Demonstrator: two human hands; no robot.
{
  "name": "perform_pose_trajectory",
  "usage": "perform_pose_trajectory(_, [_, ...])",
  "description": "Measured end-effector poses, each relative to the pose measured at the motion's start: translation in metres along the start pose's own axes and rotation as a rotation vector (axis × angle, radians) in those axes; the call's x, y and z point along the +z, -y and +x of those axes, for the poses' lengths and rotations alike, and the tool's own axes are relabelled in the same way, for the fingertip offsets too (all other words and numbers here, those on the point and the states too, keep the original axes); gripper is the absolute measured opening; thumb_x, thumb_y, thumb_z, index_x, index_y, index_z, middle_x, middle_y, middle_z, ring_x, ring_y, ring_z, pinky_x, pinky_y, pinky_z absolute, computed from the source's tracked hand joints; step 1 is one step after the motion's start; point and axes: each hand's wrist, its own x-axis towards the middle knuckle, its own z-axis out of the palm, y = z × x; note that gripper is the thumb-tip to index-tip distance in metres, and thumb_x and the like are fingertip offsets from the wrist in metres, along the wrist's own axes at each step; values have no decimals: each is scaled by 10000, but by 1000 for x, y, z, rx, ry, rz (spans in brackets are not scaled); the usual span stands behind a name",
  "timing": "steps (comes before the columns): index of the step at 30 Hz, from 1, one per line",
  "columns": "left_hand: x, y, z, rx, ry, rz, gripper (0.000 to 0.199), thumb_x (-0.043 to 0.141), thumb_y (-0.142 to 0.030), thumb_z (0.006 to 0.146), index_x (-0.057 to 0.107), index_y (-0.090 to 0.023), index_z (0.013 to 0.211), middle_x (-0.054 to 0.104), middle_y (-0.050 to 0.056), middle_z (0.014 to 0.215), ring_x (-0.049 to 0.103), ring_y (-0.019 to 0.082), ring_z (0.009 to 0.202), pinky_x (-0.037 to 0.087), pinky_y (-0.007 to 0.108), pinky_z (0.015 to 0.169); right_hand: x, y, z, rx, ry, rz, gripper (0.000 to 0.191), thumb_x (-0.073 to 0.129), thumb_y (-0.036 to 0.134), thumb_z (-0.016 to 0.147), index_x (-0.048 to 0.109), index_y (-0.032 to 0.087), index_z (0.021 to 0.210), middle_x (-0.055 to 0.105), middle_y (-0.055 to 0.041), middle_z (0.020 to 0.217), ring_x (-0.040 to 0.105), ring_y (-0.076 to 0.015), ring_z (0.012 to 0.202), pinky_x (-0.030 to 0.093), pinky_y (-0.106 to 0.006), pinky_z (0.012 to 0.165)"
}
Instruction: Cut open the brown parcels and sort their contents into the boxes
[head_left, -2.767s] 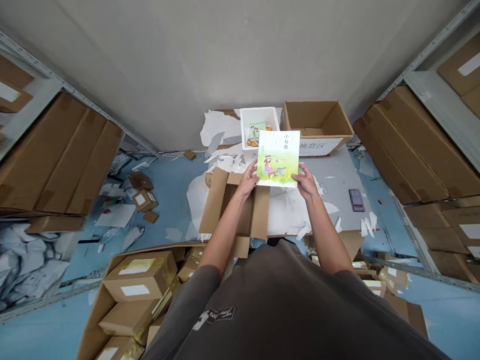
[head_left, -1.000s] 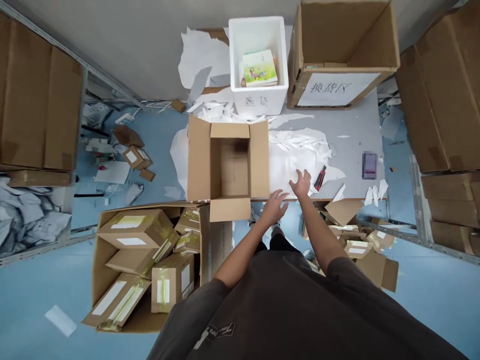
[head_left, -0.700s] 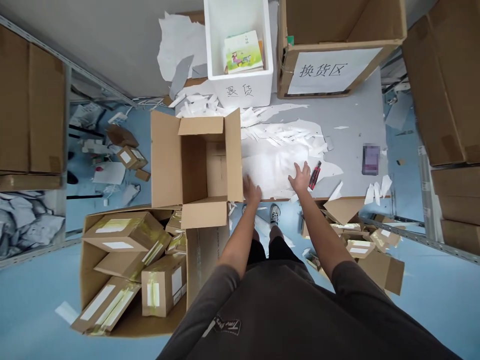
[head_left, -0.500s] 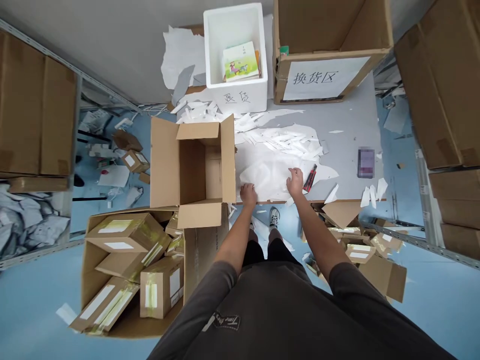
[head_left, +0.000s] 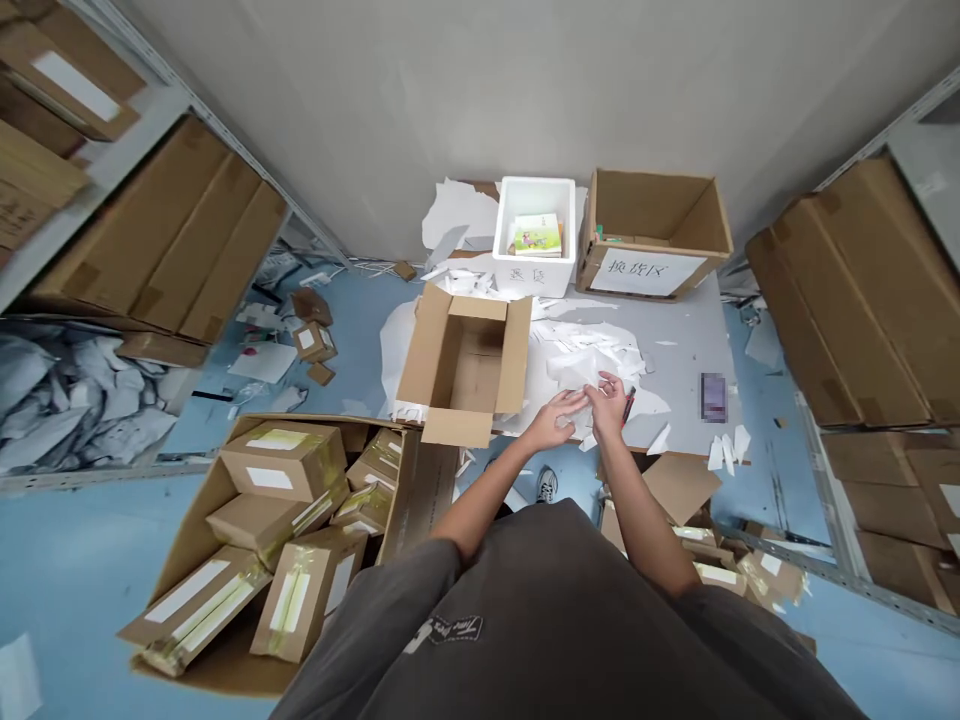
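Paper (head_left: 571, 366), white and creased, is lying before us at the near part of the table (head_left: 688, 345), just beyond our fingertips. Our left hand (head_left: 553, 420) is reaching in from one side with fingers extended, and our right hand (head_left: 608, 404) is meeting it with bent fingers, the two nearly touching or touching at the tips. We are holding both fairly narrow, though we cannot tell whether either is pinching the sheet. Beside the right hand, a red-and-black tool (head_left: 629, 404) is lying partly hidden. White scraps (head_left: 600, 342) are spreading behind the sheet. To our left, an open cardboard box (head_left: 513, 362) is standing with its flaps spread. Farther back, a white bin (head_left: 555, 279) is holding a picture book (head_left: 537, 232) on top of others, and a larger cardboard box (head_left: 651, 205) with a handwritten label is standing beside it. Toward the right edge, a blurred purple object (head_left: 714, 398) is resting. Below left, a big carton (head_left: 236, 675) is holding taped parcels (head_left: 304, 597).
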Motion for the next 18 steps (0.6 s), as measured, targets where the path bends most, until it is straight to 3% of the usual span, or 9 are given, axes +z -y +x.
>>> perform_pose_trajectory(2, [-45,-21,-14,84,-8,76,443,631,-167,926,805,-274,1319,724,82,1472,621,296,1444,522,533,1213,22,24,3,-109,-51,-15,489,795,448,736,633,211,1132,685,-60,1089,681,-203,983,586,-346,888])
perform_pose_trajectory(3, [-72,-27,-22,90,-76,129,412,612,-161,950,812,-271,1293,753,77,1422,683,272,1359,548,511,1189,37,34,4,-174,-53,-23,466,786,445,753,628,213,1125,689,-77,1131,682,-209,1023,588,-351,909])
perform_pose_trajectory(6, [-162,-27,-50,-24,-254,423,381,593,-119,960,822,-253,1234,802,79,1279,709,262,1278,563,504,1171,98,50,4,-332,53,-38,414,750,445,818,633,210,1139,702,-110,1200,681,-226,1098,594,-360,950])
perform_pose_trajectory(8, [-216,-15,-69,-168,-174,663,389,647,-98,902,831,-237,1215,767,98,1350,611,313,1422,502,532,1236,146,48,-2,-375,179,-104,365,696,426,873,652,196,1152,721,-118,1180,688,-236,1090,598,-370,962])
perform_pose_trajectory(10, [-253,-1,-86,-326,7,816,400,773,-154,824,839,-225,1213,681,116,1505,450,393,1569,431,568,1289,189,38,-14,-365,343,-324,319,653,374,917,688,177,1165,740,-128,1166,694,-257,1084,591,-402,1000])
perform_pose_trajectory(12, [-270,12,-101,-436,171,887,503,873,-239,759,828,-245,1259,583,109,1624,321,443,1636,342,606,1331,217,24,-29,-357,546,-640,321,689,300,899,731,167,1189,740,-146,1225,674,-303,1173,557,-454,1081])
perform_pose_trajectory(14, [-273,22,-111,-496,251,916,555,924,-295,724,825,-285,1270,529,92,1675,247,464,1661,247,649,1352,229,12,-47,-411,675,-904,424,745,232,855,745,166,1274,687,-170,1390,589,-359,1347,493,-512,1174])
perform_pose_trajectory(18, [-264,37,-123,-475,227,922,291,920,-304,775,866,-308,1060,627,78,1570,169,474,1679,97,749,1334,217,-3,-86,-591,702,-1069,572,766,254,893,687,171,1454,518,-206,1611,446,-404,1501,440,-574,1222])
